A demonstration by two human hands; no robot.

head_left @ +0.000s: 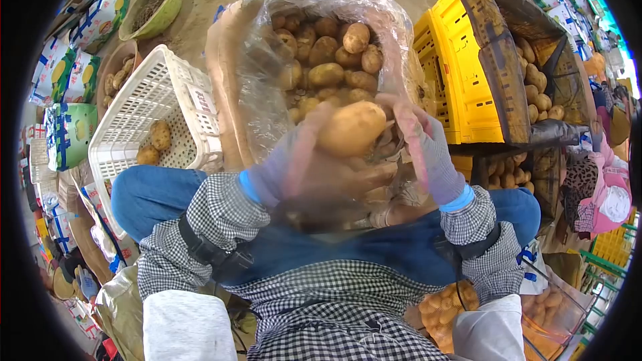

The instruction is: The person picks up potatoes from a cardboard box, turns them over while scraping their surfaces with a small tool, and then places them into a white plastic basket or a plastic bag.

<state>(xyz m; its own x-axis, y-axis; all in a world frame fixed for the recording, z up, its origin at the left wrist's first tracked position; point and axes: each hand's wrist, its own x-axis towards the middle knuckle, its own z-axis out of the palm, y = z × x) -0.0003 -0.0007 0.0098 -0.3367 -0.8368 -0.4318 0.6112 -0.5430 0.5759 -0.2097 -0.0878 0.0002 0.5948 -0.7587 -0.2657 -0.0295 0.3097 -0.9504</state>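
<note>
A large light-brown potato (352,129) is up between my two gloved hands, above the near side of a plastic-lined box (224,73). My left hand (304,157), smeared by motion, is at the potato's left side; its fingers are too blurred to make out. On the right, my right hand (422,144) is upright beside the potato with its fingers apart, and nothing shows in its grip. Inside the box lie several potatoes (326,75) under the edges of clear plastic.
At the left, a white crate (194,103) holds a few potatoes. Yellow crates (468,73) stand at the right, beside a dark-lined one with potatoes (535,87). A greenish basin (155,10) is at the upper left. Another person (605,187) is at the far right.
</note>
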